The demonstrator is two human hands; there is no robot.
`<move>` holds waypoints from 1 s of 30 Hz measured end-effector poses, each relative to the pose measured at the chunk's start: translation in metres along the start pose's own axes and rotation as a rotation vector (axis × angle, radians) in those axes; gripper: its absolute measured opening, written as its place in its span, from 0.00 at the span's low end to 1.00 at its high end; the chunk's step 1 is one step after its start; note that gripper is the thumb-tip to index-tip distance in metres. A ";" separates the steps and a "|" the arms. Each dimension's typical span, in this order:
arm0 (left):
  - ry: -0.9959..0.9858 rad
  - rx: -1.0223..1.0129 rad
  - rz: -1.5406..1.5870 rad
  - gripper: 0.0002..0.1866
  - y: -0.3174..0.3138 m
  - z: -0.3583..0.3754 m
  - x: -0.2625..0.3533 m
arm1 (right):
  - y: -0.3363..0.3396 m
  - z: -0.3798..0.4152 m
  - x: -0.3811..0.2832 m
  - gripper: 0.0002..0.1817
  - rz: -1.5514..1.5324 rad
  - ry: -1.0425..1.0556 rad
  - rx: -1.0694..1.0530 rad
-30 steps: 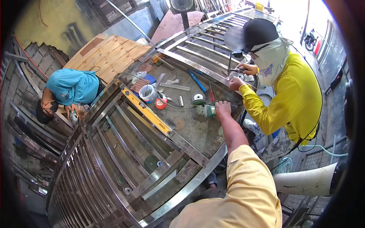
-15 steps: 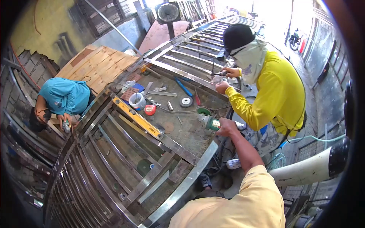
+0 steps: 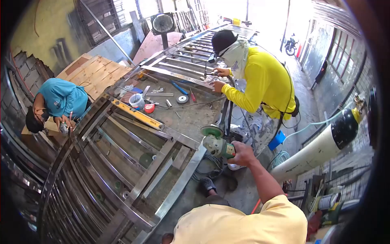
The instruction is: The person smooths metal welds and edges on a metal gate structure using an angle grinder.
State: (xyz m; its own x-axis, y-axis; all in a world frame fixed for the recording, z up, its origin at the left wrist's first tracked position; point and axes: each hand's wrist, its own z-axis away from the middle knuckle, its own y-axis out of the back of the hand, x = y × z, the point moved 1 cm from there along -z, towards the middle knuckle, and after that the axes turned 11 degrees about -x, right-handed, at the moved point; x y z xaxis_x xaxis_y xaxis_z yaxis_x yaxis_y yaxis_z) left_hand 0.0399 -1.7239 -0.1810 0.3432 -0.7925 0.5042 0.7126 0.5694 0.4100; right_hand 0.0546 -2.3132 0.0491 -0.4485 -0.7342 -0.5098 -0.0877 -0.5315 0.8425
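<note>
My right hand [image 3: 244,154] is wrapped round the green rear body of an angle grinder [image 3: 218,147]. The grinder's round green disc [image 3: 212,130] faces up and away from me, beyond the metal gear head. It is held in the air just off the near right corner of the metal frame [image 3: 191,141], over the gap between the table and the floor. No fingers of my left hand show; only a small brown patch appears at the bottom edge, too little to identify.
A yellow spirit level [image 3: 136,115], white bucket [image 3: 137,101], red tape measure [image 3: 149,108] and abrasive wheel [image 3: 182,99] lie on the worktable. A person in yellow [image 3: 260,81] works across from me; another in teal [image 3: 67,97] bends at left. A gas cylinder [image 3: 310,154] leans at right.
My right hand has lifted the grinder off the tabletop and brought it nearer me, past the table edge. My view has shifted to the right.
</note>
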 end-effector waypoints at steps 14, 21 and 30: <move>-0.165 -0.168 0.090 0.29 -0.033 0.052 0.007 | -0.080 0.143 -0.084 0.39 -0.380 0.029 -0.467; -0.533 -0.238 0.222 0.29 -0.032 0.071 0.158 | -0.058 0.138 -0.115 0.38 -0.451 0.263 -0.652; -0.915 -0.267 0.559 0.30 -0.048 0.112 0.295 | -0.059 0.138 -0.108 0.38 -0.634 0.374 -0.655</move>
State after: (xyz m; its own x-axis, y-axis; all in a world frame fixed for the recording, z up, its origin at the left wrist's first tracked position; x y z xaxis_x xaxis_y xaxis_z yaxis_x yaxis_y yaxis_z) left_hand 0.0379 -1.9606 0.0332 0.1541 0.0856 0.9843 0.7455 0.6437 -0.1727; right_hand -0.0146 -2.1437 0.0783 -0.1685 -0.2591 -0.9510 0.3457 -0.9191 0.1891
